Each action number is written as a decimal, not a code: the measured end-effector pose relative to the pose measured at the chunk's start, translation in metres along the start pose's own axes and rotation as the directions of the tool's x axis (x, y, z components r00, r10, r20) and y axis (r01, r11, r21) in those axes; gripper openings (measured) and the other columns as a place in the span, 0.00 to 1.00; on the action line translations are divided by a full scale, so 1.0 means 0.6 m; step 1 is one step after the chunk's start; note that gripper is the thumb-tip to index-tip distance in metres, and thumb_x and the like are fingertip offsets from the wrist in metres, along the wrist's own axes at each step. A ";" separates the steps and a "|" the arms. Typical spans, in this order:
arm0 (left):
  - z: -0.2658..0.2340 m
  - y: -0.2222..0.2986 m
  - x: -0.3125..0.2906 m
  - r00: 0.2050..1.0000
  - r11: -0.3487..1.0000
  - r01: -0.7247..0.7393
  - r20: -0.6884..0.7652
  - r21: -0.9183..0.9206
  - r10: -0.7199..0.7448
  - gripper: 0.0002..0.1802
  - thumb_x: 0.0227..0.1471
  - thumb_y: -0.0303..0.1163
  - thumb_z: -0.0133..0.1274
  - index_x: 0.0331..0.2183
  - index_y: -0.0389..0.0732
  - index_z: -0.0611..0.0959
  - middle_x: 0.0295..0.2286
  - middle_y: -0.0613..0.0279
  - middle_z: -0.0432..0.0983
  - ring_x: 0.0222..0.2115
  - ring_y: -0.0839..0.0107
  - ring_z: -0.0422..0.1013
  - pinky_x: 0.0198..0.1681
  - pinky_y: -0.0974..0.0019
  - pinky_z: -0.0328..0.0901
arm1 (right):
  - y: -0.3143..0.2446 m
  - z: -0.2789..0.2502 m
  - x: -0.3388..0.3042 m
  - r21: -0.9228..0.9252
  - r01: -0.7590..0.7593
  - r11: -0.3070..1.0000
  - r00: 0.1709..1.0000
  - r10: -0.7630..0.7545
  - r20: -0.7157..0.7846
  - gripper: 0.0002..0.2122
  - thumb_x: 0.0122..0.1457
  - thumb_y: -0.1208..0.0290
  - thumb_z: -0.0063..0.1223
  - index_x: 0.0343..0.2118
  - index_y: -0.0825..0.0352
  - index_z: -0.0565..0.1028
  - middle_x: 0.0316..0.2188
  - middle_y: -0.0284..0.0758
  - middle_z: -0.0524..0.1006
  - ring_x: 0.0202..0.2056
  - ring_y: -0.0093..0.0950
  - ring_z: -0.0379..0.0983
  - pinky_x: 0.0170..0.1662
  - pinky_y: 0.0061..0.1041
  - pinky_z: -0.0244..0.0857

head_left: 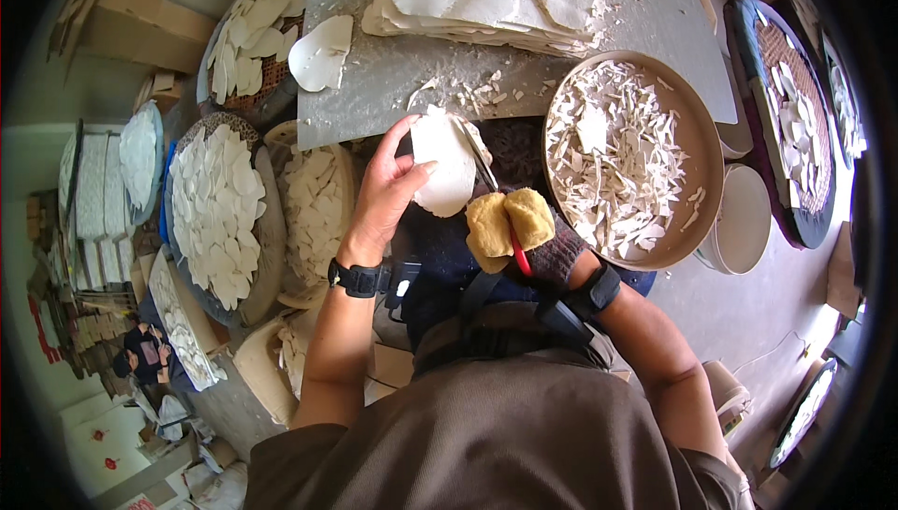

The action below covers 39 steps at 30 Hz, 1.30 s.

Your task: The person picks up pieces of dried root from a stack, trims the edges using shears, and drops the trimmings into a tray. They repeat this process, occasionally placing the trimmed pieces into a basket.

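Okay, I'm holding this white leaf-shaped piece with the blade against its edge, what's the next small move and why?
Probably draw the thin metal blade in your right hand a little further along the white leaf-shaped piece, steadied by the left hand. The blade already lies at its right edge, and the round brown tray holds similar white offcuts.

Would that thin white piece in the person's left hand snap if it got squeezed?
Probably. The white piece looks thin and stiff, and the round tray beside it holds many jagged broken bits of similar stuff, so it likely cracks easily. The left hand holds it with fingertips only, so it seems light.
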<state>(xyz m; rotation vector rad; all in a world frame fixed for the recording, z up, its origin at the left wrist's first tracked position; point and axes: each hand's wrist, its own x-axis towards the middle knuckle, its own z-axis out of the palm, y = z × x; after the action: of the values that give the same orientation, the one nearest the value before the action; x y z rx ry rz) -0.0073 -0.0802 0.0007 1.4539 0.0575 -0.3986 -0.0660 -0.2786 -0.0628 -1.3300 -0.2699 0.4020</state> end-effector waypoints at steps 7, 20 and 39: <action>0.006 0.019 -0.003 0.995 0.998 0.059 0.074 0.020 -0.060 0.33 0.45 0.22 0.49 0.53 0.40 0.57 0.28 0.62 0.73 0.29 0.83 0.67 0.32 0.79 0.61 | -0.008 -0.022 -0.003 -0.196 0.118 0.973 0.984 -0.089 0.152 0.13 0.59 0.69 0.39 0.42 0.72 0.67 0.39 0.38 0.72 0.40 0.25 0.69 0.45 0.22 0.63; -0.021 0.011 0.010 0.988 0.993 0.116 0.101 -0.002 -0.116 0.32 0.45 0.22 0.50 0.52 0.38 0.58 0.30 0.59 0.73 0.31 0.79 0.68 0.36 0.77 0.62 | -0.004 -0.011 -0.016 0.255 -0.122 0.959 0.989 0.097 0.108 0.12 0.56 0.71 0.44 0.41 0.71 0.67 0.39 0.38 0.72 0.40 0.25 0.69 0.45 0.24 0.64; 0.031 -0.027 -0.011 0.927 0.970 -0.221 -0.331 -0.100 0.177 0.27 0.44 0.20 0.52 0.48 0.35 0.65 0.35 0.59 0.72 0.34 0.77 0.68 0.39 0.73 0.64 | -0.015 -0.023 -0.004 0.395 -0.006 0.918 0.993 -0.042 0.114 0.12 0.59 0.70 0.40 0.41 0.71 0.68 0.40 0.36 0.71 0.42 0.24 0.68 0.47 0.23 0.62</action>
<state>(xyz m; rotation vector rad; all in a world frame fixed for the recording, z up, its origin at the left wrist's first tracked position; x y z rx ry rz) -0.0223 -0.0977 -0.0107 1.3624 0.1920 0.0117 -0.0615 -0.2938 -0.0574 -0.9059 -0.2838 0.4939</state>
